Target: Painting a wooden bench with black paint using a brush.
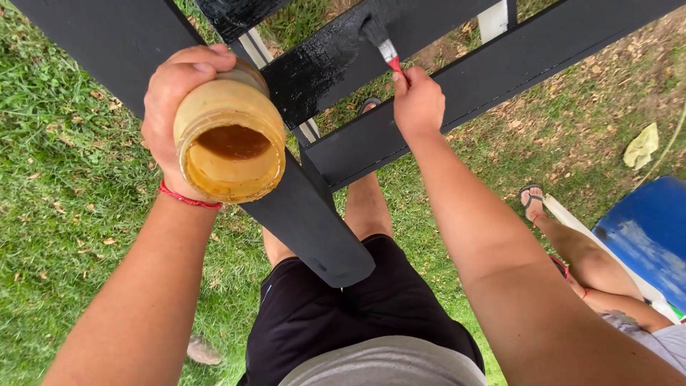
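My left hand (169, 107) grips an open yellowish jar (230, 136) with brown liquid inside, held up over a black wooden beam (307, 221). A red string is tied round that wrist. My right hand (418, 104) holds a paintbrush (380, 41) with a red handle and dark bristles. The bristles rest on a black slat (325, 61) whose surface shines wet. Other black slats (493, 71) of the same wooden frame run across the top of the view. Below are my black shorts and bare legs.
Grass (57, 186) with dry leaves lies under the frame. Another person's leg (572, 246) in a sandal stands at the right, beside a blue object (647, 229). A pale cloth or leaf (642, 146) lies on the ground at far right.
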